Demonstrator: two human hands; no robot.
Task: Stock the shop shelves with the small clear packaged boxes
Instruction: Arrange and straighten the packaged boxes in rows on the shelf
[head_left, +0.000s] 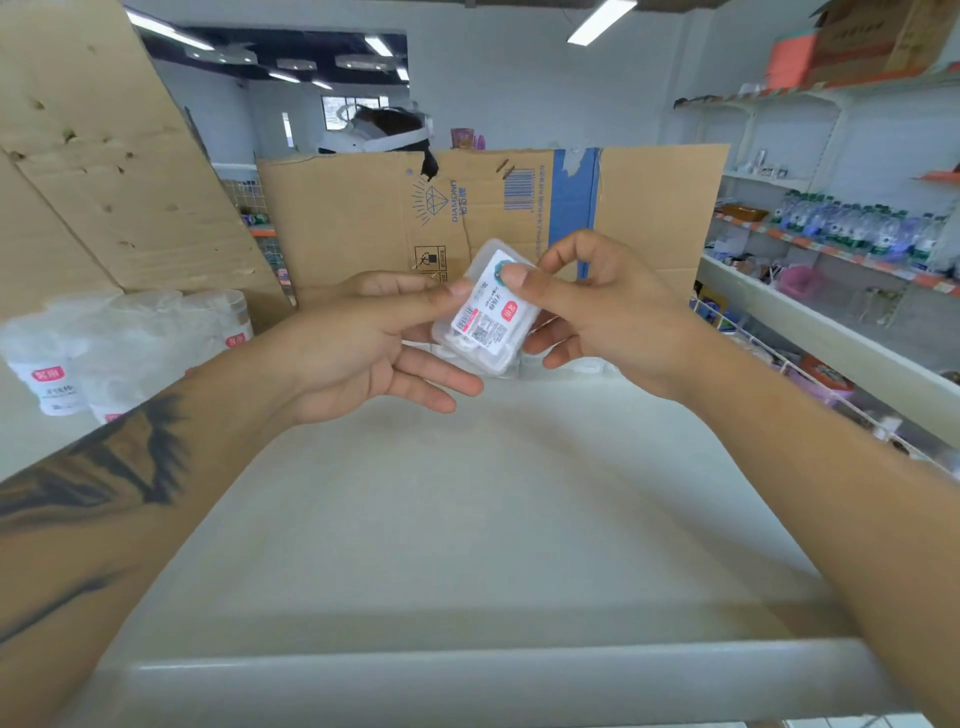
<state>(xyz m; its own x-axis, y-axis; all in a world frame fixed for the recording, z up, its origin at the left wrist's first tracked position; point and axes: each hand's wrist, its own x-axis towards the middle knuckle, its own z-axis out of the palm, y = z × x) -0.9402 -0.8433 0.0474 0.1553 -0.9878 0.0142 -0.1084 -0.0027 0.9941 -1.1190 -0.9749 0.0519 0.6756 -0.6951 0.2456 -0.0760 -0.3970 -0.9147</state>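
Observation:
A small clear plastic box (485, 325) with a white and red label is held tilted above the white shelf (467, 519), near its back. My left hand (363, 353) pinches its left edge, thumb on top and fingers beneath. My right hand (602, 317) holds its right side, the thumb pressing the label's upper corner and the fingers curled under it. More clear packaging lies on the shelf just behind and below the box, mostly hidden by my hands.
Several clear cylindrical tubs (119, 343) with white labels stand at the shelf's left. A flattened cardboard box (363, 218) lines the back, another cardboard sheet (93, 156) leans at left. Stocked shelves with bottles (852, 228) run along the right. A person's head shows behind the cardboard.

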